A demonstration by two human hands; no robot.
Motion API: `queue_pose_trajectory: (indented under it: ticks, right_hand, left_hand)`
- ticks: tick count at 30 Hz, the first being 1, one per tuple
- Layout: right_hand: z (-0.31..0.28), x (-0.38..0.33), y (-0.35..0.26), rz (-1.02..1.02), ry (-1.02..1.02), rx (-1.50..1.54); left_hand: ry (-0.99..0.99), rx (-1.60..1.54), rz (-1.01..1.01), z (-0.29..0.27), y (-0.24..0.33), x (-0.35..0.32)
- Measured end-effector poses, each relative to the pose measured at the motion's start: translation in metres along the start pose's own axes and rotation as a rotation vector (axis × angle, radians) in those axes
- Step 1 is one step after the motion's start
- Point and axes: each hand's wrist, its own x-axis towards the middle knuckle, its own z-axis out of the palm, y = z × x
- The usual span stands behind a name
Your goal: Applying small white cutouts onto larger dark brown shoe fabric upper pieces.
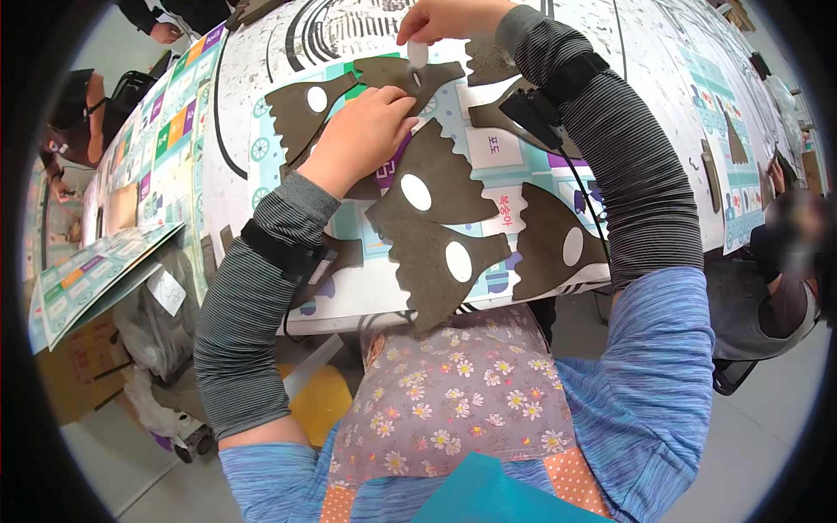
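Observation:
My right hand (451, 19) pinches a small white oval piece (418, 55) between thumb and fingers at the table's far middle. Just below it lies a dark grey-brown fan-shaped piece (443, 75) with a small pale mark. My left hand (368, 133) lies over the dark pieces beside it, fingers stretched forward and touching one. Several similar pieces with scalloped edges are around my hands. White ovals show on the far-left piece (296, 109), the middle piece (449, 187), the near piece (427, 270) and the right piece (545, 231).
A printed light-blue board (349, 228) lies under the pieces. Folded printed boards (96, 270) and a grey plastic bag (157, 318) are at the left. Other people sit around the table, one at the right edge. A dark cable (581, 179) hangs from my right wrist strap.

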Motion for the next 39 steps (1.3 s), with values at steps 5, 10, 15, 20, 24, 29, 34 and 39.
queue_pose_trajectory:
  ticks: [5, 10, 15, 20, 24, 29, 34, 39]
  right_hand:
    - [0.026, 0.006, 0.018, 0.241, -0.045, 0.454]
    - [0.043, 0.006, 0.038, 0.347, -0.087, 0.596]
    - [0.048, 0.007, 0.037, 0.363, -0.075, 0.532]
    - [0.048, 0.008, 0.035, 0.333, -0.088, 0.460]
    - [0.049, 0.008, 0.036, 0.310, -0.093, 0.430]
    - [0.051, 0.007, 0.036, 0.273, -0.067, 0.397]
    - [0.049, 0.005, 0.032, 0.268, -0.051, 0.303]
    - [0.044, -0.007, 0.032, 0.314, 0.030, 0.199]
  left_hand:
    - [-0.012, -0.038, -0.021, 0.002, -0.005, 0.003]
    - [-0.003, -0.043, -0.010, 0.004, -0.008, 0.005]
    - [-0.011, -0.041, -0.010, 0.004, -0.012, 0.006]
    - [0.002, -0.022, -0.007, 0.003, -0.010, 0.007]
    - [0.003, 0.043, 0.000, 0.004, -0.006, 0.008]
    - [-0.017, 0.143, -0.005, 0.005, 0.000, 0.011]
    - [-0.005, 0.160, -0.019, 0.007, 0.001, 0.013]
    - [0.003, 0.166, -0.038, 0.010, 0.005, 0.013]
